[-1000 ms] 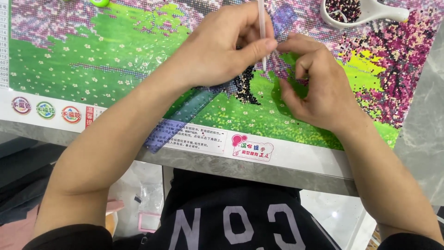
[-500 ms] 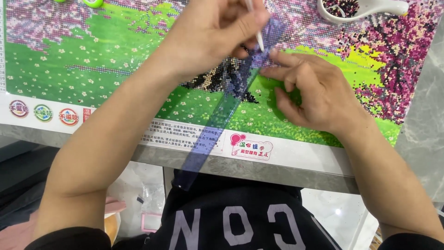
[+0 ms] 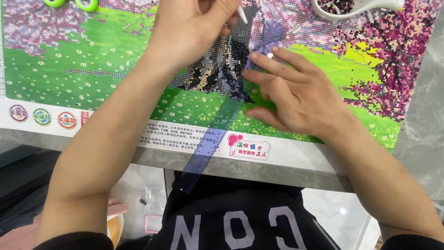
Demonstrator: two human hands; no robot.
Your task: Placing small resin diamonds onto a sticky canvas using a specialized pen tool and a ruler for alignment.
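L hand (image 3: 194, 32) pinches white pen (image 3: 242, 16); R hand (image 3: 296, 99), fingers spread flat, presses blue ruler (image 3: 217, 125) on diamond-painting canvas (image 3: 92, 69) near table front edge; best kept firm.

Grey table (image 3: 418, 134), diamond-painting canvas (image 3: 92, 69) on it

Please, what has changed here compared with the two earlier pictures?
The right hand opened from a pinch and now lies flat, fingers spread, on the blue ruler, whose lower end slid down past the table edge. The left hand still holds the white pen. The canvas and bead tray stayed put.
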